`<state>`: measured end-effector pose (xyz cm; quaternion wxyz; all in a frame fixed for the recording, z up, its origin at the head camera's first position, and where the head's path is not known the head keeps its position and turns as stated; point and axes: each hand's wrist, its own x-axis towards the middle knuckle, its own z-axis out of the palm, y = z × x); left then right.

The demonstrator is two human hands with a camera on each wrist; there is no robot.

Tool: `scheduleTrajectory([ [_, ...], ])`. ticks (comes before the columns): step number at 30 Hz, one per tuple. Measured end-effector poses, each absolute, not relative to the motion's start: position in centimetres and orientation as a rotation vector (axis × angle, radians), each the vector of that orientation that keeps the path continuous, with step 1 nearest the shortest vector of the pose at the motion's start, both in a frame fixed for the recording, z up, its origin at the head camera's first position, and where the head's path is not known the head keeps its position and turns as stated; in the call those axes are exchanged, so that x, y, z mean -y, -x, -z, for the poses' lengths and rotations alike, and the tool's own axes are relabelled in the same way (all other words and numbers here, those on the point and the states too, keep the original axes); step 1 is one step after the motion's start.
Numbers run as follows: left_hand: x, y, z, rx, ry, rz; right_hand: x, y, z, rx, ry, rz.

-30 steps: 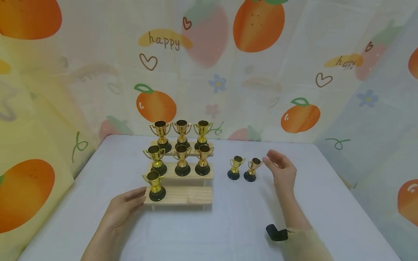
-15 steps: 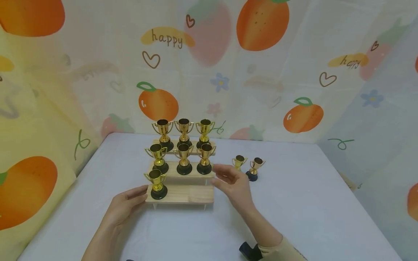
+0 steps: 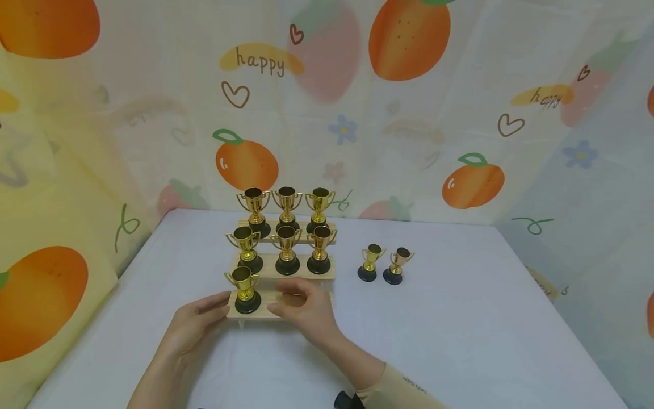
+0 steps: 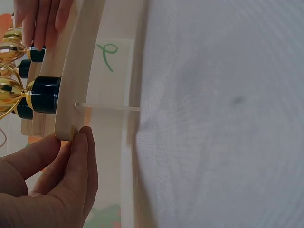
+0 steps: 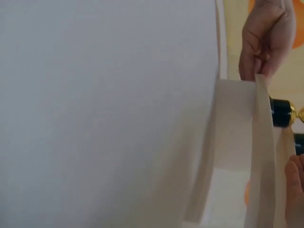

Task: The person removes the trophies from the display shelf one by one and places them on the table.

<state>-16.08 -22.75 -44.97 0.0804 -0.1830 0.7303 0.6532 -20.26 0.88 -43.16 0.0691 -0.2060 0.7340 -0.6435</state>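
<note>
A wooden three-tier display stand (image 3: pixel 271 312) holds small gold trophies on black bases. Three stand on the top tier, three on the middle tier, and one trophy (image 3: pixel 244 291) at the left end of the lowest tier. My left hand (image 3: pixel 196 324) pinches the left end of that lowest board between thumb and fingers; the left wrist view shows its fingertips (image 4: pixel 81 135) at the board's corner. Over the right part of the same board hovers my right hand (image 3: pixel 309 312), fingers slightly bent and nothing seen between them. It hides much of the board there.
Two more trophies, a left one (image 3: pixel 370 264) and a right one (image 3: pixel 396 267), stand on the white-covered table (image 3: pixel 460 335) right of the stand. A fruit-print cloth (image 3: pixel 398 125) hangs behind and at both sides.
My right hand has swept left from beside the two separate trophies to over the lowest board. The left hand keeps its grip on the board's end, and the trophies stand where they were.
</note>
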Motion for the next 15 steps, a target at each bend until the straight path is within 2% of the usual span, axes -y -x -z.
scheduleTrajectory([
  [15,22.7,15.9,44.8,-2.166,0.533,-1.994,2.3,20.5,43.9,-2.192,0.609,1.93],
])
